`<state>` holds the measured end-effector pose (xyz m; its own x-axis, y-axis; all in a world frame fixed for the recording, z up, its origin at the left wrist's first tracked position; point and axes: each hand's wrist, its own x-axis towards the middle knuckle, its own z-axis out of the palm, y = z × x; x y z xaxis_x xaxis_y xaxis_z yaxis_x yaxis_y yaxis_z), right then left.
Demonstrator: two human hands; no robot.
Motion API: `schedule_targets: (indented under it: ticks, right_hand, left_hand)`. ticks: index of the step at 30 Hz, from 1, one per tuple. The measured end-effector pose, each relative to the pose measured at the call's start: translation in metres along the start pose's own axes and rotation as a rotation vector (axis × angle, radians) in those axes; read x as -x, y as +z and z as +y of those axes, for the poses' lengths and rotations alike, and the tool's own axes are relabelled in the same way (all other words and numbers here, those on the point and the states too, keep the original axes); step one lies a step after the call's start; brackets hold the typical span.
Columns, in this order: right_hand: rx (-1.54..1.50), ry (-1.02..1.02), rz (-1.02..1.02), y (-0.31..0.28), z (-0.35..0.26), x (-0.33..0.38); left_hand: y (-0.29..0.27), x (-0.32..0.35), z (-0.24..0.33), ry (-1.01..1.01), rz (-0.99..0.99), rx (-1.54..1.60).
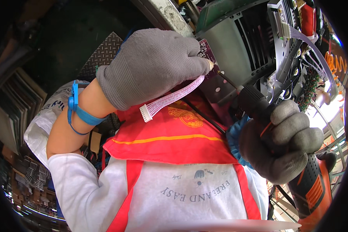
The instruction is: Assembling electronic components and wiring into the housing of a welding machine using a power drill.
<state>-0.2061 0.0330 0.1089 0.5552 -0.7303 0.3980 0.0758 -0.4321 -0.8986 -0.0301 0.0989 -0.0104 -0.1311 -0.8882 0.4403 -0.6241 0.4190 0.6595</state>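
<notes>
Purple circuit board [207, 54] pinched in left hand [150, 65] fingers, right hand [286, 143] fingers around electric screwdriver [297, 162].

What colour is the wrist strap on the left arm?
Blue; the wrist strap shows best in the head view.

Relative to the small purple circuit board [206, 54], the grey-gloved left hand [150, 65] is pressed against it, fingertips pinched at its edge. The gloved right hand [284, 141] is curled shut below and right of it.

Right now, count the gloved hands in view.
2. The left hand pins a small purple circuit board up top; the right hand grips an orange-and-black power screwdriver at lower right.
</notes>
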Motion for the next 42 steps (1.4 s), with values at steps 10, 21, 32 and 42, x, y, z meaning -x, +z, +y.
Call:
schedule_targets:
  ticks: [10,21,32,42]
  right_hand:
    - [0.05,0.03,0.071,-0.001,-0.002,0.007]
    - [-0.415,0.116,0.223,-0.031,-0.039,-0.026]
    - [-0.653,0.151,0.106,-0.03,-0.032,-0.063]
    - [-0.676,0.122,0.049,-0.025,-0.036,-0.063]
  left_hand:
    - [0.003,0.004,-0.002,-0.015,0.06,0.082]
    - [-0.018,-0.015,0.01,-0.048,0.092,0.284]
    - [-0.051,-0.019,0.024,-0.934,0.218,1.358]
    - [-0.049,-0.034,0.032,-0.887,0.108,1.472]
